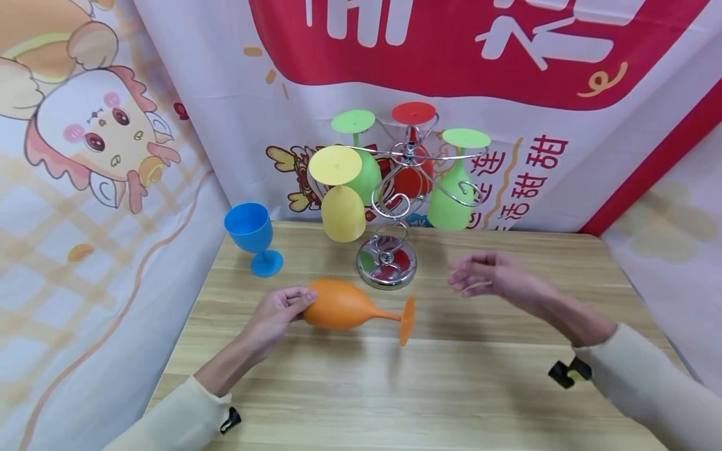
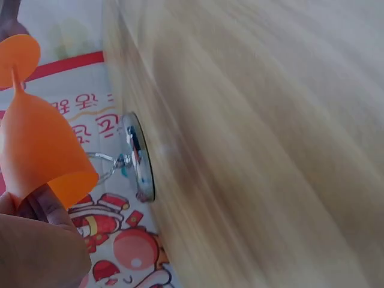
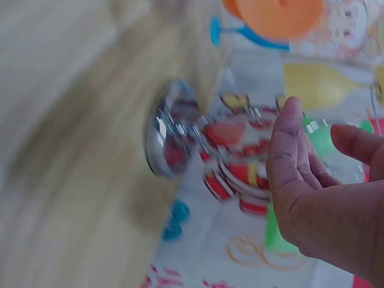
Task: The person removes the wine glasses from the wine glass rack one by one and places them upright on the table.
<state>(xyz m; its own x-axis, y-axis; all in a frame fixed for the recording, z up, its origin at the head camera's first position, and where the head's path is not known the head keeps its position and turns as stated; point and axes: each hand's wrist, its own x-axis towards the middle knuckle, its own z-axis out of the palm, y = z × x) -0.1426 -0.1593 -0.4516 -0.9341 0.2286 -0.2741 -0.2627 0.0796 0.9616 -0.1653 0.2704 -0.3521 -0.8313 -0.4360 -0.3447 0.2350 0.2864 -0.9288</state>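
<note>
An orange goblet [image 1: 341, 305] lies sideways in the air over the table, its foot pointing right. My left hand [image 1: 282, 308] pinches it by the rim, and in the left wrist view fingers [image 2: 51, 207] reach inside the cup [image 2: 45, 144]. My right hand [image 1: 491, 275] hovers to the right of the goblet's foot, holding nothing, its fingers loosely bent and thumb apart. Behind both hands stands a chrome glass rack [image 1: 387, 263]. Upside down on it hang a yellow goblet [image 1: 343, 213], a red goblet [image 1: 414, 172] and two green goblets [image 1: 451, 200].
A blue goblet [image 1: 251, 232] stands upright at the table's back left. The wooden table [image 1: 361, 401] meets a printed cloth backdrop [image 1: 225, 125] behind the rack. More printed cloth hangs at the left and right sides.
</note>
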